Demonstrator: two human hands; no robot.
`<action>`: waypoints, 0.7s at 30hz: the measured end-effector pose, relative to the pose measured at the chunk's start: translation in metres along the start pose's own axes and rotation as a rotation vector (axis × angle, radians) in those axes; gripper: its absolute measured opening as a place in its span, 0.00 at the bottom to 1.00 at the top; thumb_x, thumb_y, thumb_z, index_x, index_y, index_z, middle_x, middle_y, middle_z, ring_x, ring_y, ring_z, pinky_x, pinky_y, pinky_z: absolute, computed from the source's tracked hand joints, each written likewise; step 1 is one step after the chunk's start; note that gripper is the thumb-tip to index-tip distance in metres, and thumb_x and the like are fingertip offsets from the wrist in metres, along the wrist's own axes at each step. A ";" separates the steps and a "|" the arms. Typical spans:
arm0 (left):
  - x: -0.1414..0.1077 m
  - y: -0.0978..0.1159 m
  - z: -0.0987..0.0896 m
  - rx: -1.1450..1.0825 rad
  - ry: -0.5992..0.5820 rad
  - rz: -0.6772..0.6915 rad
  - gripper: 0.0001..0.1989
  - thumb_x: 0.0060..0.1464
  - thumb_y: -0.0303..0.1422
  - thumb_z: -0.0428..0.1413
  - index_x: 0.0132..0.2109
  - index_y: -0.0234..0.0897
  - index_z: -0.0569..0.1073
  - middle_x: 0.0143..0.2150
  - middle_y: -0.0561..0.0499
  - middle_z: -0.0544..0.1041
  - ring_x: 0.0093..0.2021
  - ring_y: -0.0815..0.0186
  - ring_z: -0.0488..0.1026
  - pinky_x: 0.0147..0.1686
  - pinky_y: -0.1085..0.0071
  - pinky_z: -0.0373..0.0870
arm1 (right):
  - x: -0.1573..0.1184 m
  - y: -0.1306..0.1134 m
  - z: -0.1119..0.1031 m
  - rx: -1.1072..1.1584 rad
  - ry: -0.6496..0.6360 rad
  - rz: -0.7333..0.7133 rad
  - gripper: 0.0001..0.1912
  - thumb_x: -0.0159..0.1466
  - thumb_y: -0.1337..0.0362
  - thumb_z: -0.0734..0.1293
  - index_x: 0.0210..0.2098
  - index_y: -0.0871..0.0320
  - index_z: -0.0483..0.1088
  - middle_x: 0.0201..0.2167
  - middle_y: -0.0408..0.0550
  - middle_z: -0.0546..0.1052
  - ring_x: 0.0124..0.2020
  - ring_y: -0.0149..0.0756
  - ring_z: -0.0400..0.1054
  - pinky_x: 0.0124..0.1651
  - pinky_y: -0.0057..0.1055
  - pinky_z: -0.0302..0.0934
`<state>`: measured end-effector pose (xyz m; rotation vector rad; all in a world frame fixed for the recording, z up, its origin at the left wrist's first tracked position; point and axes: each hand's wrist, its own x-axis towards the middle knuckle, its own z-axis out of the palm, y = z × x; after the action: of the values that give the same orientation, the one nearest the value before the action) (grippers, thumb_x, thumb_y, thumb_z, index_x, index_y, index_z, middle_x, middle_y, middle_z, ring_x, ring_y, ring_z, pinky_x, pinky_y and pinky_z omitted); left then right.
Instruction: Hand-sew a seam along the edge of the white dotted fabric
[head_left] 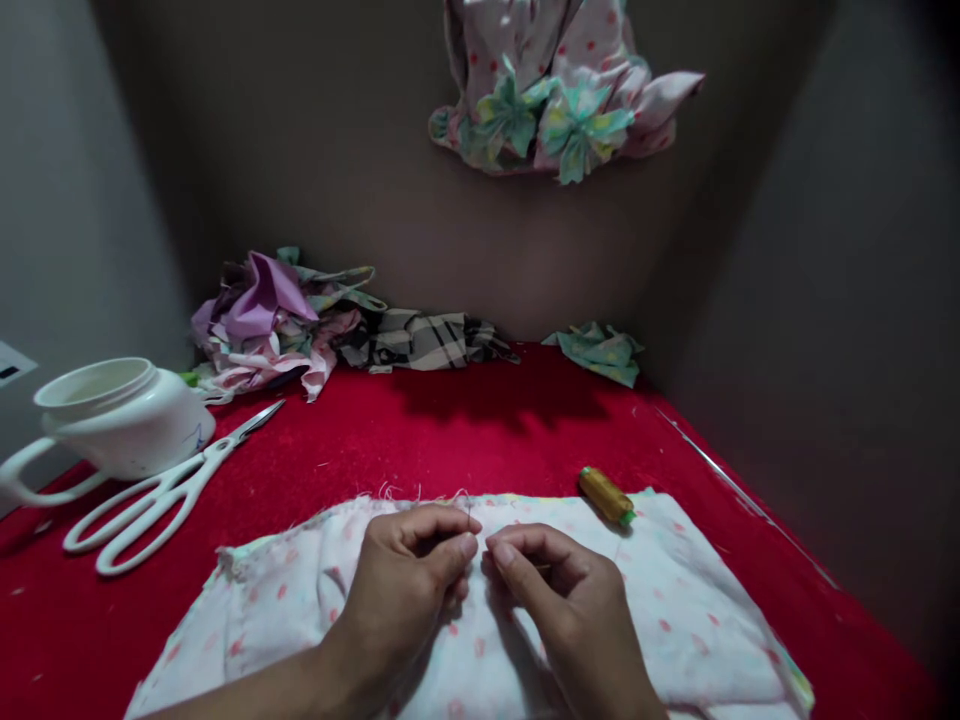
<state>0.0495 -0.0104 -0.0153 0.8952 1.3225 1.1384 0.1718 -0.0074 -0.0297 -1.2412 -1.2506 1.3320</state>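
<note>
My left hand is closed in a pinch, with a thin needle sticking up between thumb and forefinger. Close beside it on the right, my right hand pinches too; a bit of golden thread shows by its fingers, the tip end too fine to make out. The fingertips of the two hands nearly meet but stay apart. Beneath both lies a folded white cloth with pink-red dots and frayed edges. A spool of golden thread with green ends rests at the cloth's far edge.
White-handled scissors lie at left, against a white jug-like pot. Fabric scraps, a plaid piece and a green scrap line the back of the red table. Dotted cloth with bows hangs above.
</note>
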 end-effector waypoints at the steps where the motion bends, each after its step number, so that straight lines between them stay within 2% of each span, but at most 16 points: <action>1: 0.000 0.000 0.000 -0.008 0.019 0.004 0.06 0.39 0.28 0.55 0.27 0.29 0.73 0.14 0.54 0.64 0.14 0.74 0.58 0.15 0.78 0.54 | 0.000 0.000 0.000 -0.010 -0.017 0.000 0.10 0.51 0.61 0.64 0.23 0.63 0.68 0.18 0.45 0.69 0.21 0.31 0.61 0.25 0.26 0.57; 3: 0.000 0.000 0.000 -0.003 0.011 0.028 0.06 0.38 0.28 0.55 0.27 0.29 0.74 0.15 0.54 0.64 0.14 0.75 0.59 0.14 0.78 0.54 | 0.001 -0.001 0.000 -0.020 -0.049 -0.003 0.10 0.52 0.61 0.64 0.22 0.63 0.68 0.17 0.45 0.69 0.21 0.30 0.61 0.26 0.26 0.56; 8: 0.001 -0.003 0.000 0.031 -0.094 0.101 0.06 0.40 0.27 0.54 0.21 0.29 0.71 0.18 0.54 0.62 0.16 0.76 0.57 0.14 0.78 0.51 | 0.002 0.002 0.000 -0.059 -0.082 -0.039 0.09 0.52 0.62 0.63 0.22 0.63 0.66 0.17 0.43 0.68 0.20 0.29 0.59 0.23 0.24 0.54; 14: 0.002 -0.008 -0.004 0.186 -0.086 0.235 0.06 0.43 0.25 0.51 0.20 0.31 0.65 0.18 0.55 0.61 0.22 0.74 0.57 0.21 0.78 0.54 | 0.001 0.000 0.003 -0.160 -0.063 -0.056 0.09 0.51 0.62 0.63 0.19 0.62 0.65 0.15 0.41 0.65 0.17 0.27 0.56 0.20 0.23 0.51; 17: 0.001 -0.009 -0.006 0.235 -0.098 0.250 0.07 0.45 0.26 0.49 0.21 0.32 0.64 0.20 0.55 0.61 0.23 0.73 0.56 0.22 0.78 0.54 | 0.000 -0.002 0.004 -0.144 -0.047 -0.059 0.09 0.51 0.62 0.63 0.19 0.62 0.65 0.14 0.40 0.64 0.17 0.27 0.56 0.20 0.23 0.50; 21: 0.001 -0.008 -0.004 0.209 -0.099 0.222 0.07 0.45 0.27 0.49 0.22 0.33 0.62 0.18 0.57 0.58 0.20 0.74 0.53 0.20 0.78 0.51 | 0.001 -0.001 0.002 -0.179 -0.058 -0.072 0.09 0.52 0.62 0.62 0.21 0.62 0.66 0.13 0.39 0.61 0.17 0.27 0.53 0.20 0.23 0.48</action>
<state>0.0459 -0.0121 -0.0236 1.2615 1.3003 1.1217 0.1692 -0.0063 -0.0287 -1.2748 -1.4687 1.2329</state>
